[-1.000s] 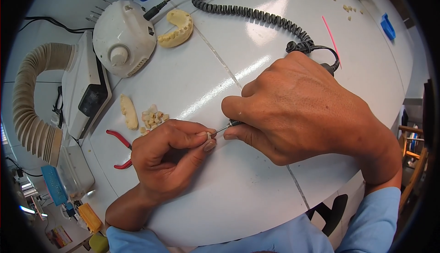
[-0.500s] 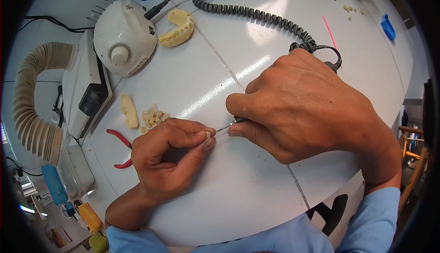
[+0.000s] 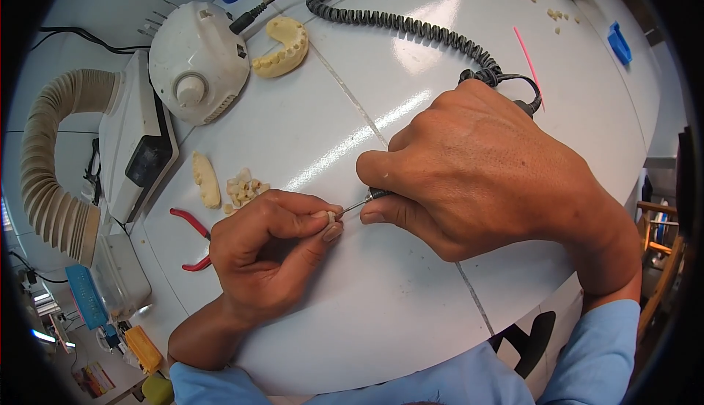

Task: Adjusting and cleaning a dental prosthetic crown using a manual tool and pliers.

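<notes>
We get a bright view, with a long streak of glare and a broader patch on the glossy white tabletop (image 3: pixel 411 302). Soft shadow lies beside the left hand (image 3: pixel 257 258). A light strip (image 3: pixel 42 335) glows at lower left. Toward the black rim, we see edges bend and detail soften.

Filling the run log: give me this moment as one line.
left hand: pinching pale piece | right hand: holding corded handpiece | tip: at piece

No text can be clearly read. Dark marks are seen on the blue box (image 3: pixel 86 296) at left, coloured patches on the sheet (image 3: pixel 94 379) below; neither can be made out.
</notes>
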`<state>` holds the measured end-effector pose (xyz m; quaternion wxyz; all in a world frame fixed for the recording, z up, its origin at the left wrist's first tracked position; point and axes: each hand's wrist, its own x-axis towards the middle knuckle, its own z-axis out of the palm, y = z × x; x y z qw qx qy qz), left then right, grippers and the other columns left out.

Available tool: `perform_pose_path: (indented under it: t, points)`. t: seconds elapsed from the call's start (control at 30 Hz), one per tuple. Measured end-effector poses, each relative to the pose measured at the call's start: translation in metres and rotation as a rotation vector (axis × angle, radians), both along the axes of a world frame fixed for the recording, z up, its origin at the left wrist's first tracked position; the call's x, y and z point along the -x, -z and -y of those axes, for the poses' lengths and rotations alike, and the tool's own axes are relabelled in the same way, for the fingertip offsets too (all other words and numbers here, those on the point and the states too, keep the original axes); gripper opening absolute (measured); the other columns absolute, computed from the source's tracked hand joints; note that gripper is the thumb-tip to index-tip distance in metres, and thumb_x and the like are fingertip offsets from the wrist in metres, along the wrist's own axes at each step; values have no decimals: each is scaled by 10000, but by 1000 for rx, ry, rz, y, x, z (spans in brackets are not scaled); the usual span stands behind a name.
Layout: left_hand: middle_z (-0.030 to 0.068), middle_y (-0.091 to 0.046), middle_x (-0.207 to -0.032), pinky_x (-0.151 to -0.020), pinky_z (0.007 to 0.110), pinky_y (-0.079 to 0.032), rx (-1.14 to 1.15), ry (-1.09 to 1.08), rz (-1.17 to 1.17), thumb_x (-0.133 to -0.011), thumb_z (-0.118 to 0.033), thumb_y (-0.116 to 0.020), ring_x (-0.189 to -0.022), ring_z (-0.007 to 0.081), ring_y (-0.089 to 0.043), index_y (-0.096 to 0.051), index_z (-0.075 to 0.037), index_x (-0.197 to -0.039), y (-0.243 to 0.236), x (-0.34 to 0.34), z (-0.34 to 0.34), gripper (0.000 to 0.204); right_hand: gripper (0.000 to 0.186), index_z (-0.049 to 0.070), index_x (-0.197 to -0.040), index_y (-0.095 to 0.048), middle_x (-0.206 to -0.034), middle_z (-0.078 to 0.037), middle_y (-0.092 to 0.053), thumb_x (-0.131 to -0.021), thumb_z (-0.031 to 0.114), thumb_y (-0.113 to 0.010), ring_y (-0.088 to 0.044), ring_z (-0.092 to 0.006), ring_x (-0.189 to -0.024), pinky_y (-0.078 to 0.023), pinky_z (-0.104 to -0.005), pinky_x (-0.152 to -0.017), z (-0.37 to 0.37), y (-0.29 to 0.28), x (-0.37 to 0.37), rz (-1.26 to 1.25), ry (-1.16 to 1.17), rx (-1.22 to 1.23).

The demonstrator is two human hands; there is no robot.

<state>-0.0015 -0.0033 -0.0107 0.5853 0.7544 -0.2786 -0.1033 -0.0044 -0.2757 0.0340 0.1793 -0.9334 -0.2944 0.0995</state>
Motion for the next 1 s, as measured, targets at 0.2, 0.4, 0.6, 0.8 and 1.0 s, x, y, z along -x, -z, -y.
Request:
perform_pose_path:
  t: [0.2,0.4,0.6,0.8,1.0]
  points:
    - [221,-795,-1043,-803,285,-626,-9,8,15,-881,163,-806,-935,203,-791,-709,38,-935,0,-1,0,167,374,71,-797,-676,-558,-74,-623,-985,376,-783,-630,-291,-507,-423,-435,-511,-1,-1,0,-14,-5,9]
    - [210,-800,-1028,-783,281,-624,-58,25,71,-857,151,-827,-910,198,-791,-733,34,-932,-1,-2,-2,167,360,67,-812,-686,-567,-76,-636,-981,369,-785,-644,-287,-517,-434,-430,-508,-1,-2,0,-30,-11,29]
    - [194,-804,-1009,-758,276,-616,-61,14,77,-841,142,-837,-884,191,-787,-749,24,-926,0,-2,-2,170,342,67,-836,-703,-577,-76,-648,-978,367,-788,-662,-283,-529,-445,-429,-507,-2,-2,0,-30,-16,42]
    - [214,-765,-1037,-797,287,-643,-143,112,146,-889,190,-793,-925,189,-780,-672,19,-920,-5,-6,-4,212,342,74,-841,-706,-577,-69,-647,-982,375,-786,-659,-275,-524,-444,-421,-502,-2,-1,0,-30,-22,42]
    - [192,-806,-1003,-732,272,-616,-99,36,124,-837,130,-848,-863,186,-789,-750,24,-904,-2,-4,-2,160,340,81,-823,-685,-567,-58,-633,-991,360,-782,-631,-267,-488,-420,-422,-478,-1,-1,-1,-22,-28,54]
